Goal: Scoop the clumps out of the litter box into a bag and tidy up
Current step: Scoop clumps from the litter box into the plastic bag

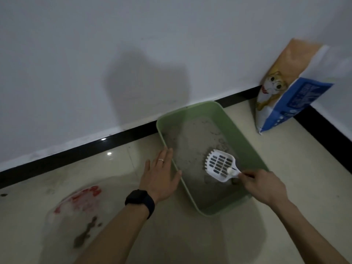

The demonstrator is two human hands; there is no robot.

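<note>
Litter box (244,137) stood at the floor's far edge, by the wall. Right hand (264,185) grasped the white scoop (221,164) by its handle, blade over the litter near the box's right wall. Left hand (162,178), fingers straight and holding nothing, rested against its left rim. Plastic bag (76,210) holding clumps lay near left.

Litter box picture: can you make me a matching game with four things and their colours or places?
Things:
1 litter box
2 scoop
3 plastic bag
4 cat litter sack

Clues:
A leaning against the wall
B green
C held by the right hand
D see-through with red print, lying on the floor

Pairs: 1-B, 2-C, 3-D, 4-A.
</note>
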